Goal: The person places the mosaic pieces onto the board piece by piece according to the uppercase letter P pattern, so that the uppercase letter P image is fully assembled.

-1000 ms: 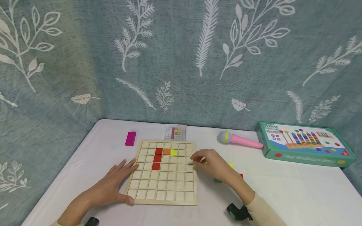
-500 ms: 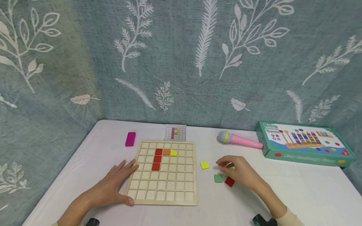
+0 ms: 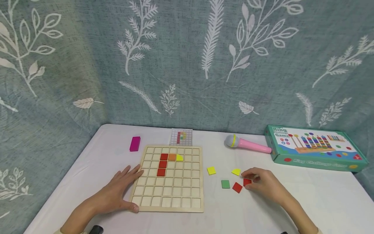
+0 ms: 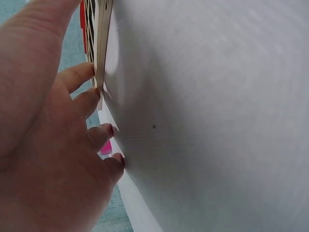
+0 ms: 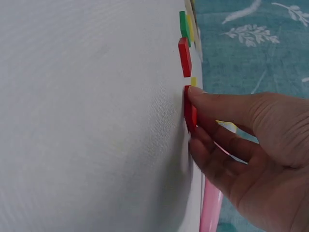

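Observation:
A wooden grid board (image 3: 166, 209) lies on the table, with several red tiles (image 3: 162, 164), an orange tile (image 3: 172, 157) and a yellow quarter-round tile (image 3: 179, 158) in its cells. My left hand (image 3: 115, 193) rests against the board's left edge with fingers spread; in the left wrist view its fingertips touch the board's edge and the table. Right of the board, my right hand (image 3: 264, 185) pinches a loose red tile (image 5: 189, 108) between thumb and fingers, low at the tabletop. Beside it lie another red tile (image 3: 237, 187), a green tile (image 3: 225, 184), a yellow quarter-round piece (image 3: 236, 172) and a yellow square tile (image 3: 211, 170).
Behind the board lies a pattern card (image 3: 181, 137) with a coloured grid. A magenta block (image 3: 135, 144) sits at the back left. A pink toy microphone (image 3: 251, 145) and a green game box (image 3: 315, 149) stand at the back right, before a leaf-print curtain.
My right hand has moved right, from the board's right edge to the loose tiles, uncovering the yellow, green and red ones. The left hand has stayed in place.

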Available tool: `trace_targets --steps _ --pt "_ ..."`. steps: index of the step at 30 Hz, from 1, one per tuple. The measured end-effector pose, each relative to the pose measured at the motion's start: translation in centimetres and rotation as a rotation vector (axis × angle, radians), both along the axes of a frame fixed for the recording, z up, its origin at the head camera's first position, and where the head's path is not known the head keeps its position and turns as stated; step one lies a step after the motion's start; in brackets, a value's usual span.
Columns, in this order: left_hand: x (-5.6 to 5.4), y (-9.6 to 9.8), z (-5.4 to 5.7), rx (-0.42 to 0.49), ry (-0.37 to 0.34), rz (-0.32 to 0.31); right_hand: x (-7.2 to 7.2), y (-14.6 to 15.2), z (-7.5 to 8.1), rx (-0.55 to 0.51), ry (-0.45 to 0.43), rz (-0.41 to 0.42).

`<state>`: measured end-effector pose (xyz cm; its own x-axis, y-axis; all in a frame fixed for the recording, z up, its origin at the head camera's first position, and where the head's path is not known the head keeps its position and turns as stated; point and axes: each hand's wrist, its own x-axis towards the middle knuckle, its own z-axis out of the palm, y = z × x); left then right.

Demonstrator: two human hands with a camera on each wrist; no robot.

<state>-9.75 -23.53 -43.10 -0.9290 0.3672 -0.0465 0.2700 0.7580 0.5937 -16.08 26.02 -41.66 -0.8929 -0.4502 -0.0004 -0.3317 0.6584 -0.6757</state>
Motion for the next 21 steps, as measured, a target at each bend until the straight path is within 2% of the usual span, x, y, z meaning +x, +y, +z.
trace_targets --steps 6,14,21 --pt "-0.1 0.1 0.1 -0.006 -0.011 0.002 -0.1 0.0 0.0 -0.006 0.017 0.014" --pt "0.0 0.2 -0.1 0.005 -0.006 -0.011 -0.8 -0.6 1.4 0.076 0.068 0.060" --pt "0.2 -0.1 0.0 0.004 -0.017 0.004 -1.5 -2.6 2.4 0.048 0.110 0.109"
